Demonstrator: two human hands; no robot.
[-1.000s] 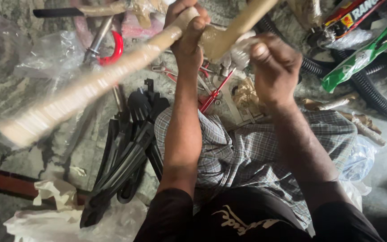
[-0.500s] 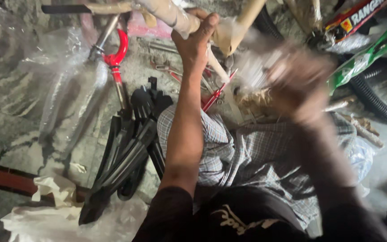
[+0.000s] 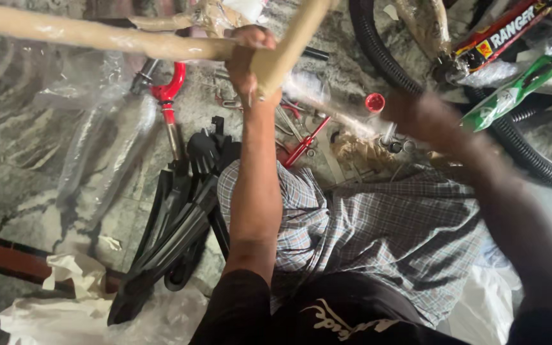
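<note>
1. The left hand (image 3: 249,61) is gripping a bicycle frame wrapped in tan paper (image 3: 129,41), with the fingers closed around the place where two wrapped tubes are meeting near the top of the view.
2. The long wrapped tube is running out of the picture at the left edge, and the second tube is being cut off by the top edge, so the full shape of the frame is not showing.
3. The right hand (image 3: 420,118) is appearing only as a blur beside a small red round cap (image 3: 374,102); one cannot tell whether its fingers are spread or closed, or whether they are touching anything.
4. A red-handled screwdriver (image 3: 305,144) and other small metal tools are lying on the grey stone floor (image 3: 20,172) under the frame, partly hidden by the left forearm.
5. A bundle of black plastic mudguards (image 3: 174,230) is lying left of the checked cloth (image 3: 378,236) which is covering the person's lap.
6. A red and silver fork in clear plastic wrap (image 3: 161,102) is lying beside them, and the wrap is making its lower part hard to see.
7. A black ribbed tyre (image 3: 384,57) is curving at the upper right, cut off by the edge of the picture.
8. White crumpled plastic (image 3: 65,306) is lying at the lower left.
</note>
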